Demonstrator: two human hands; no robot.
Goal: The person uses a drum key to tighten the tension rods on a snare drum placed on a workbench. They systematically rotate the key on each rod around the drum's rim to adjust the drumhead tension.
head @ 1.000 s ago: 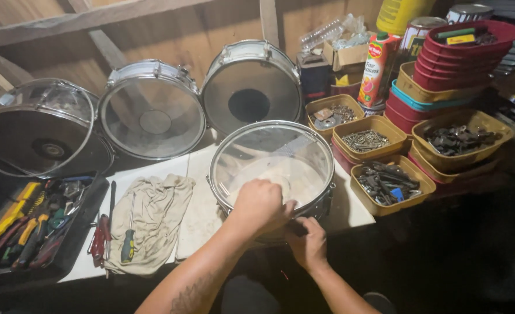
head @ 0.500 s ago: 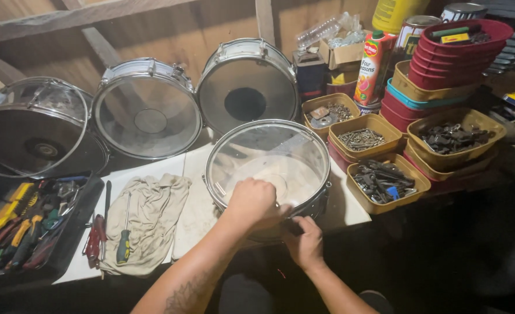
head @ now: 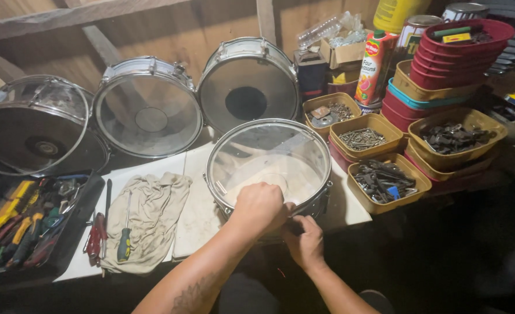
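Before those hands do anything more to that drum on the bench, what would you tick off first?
1. Drum lies flat on the white board, clear head up: ok.
2. Left hand rests on the near rim: ok.
3. Right hand at the near side of the shell, just below the rim: ok.
4. What the fingers grip there, tool or lug: cannot tell, hidden by the hands.
5. Green-handled screwdriver lies on the cloth, beside the drum: ok.
6. Yellow tray of screws stands apart from the drum: ok.
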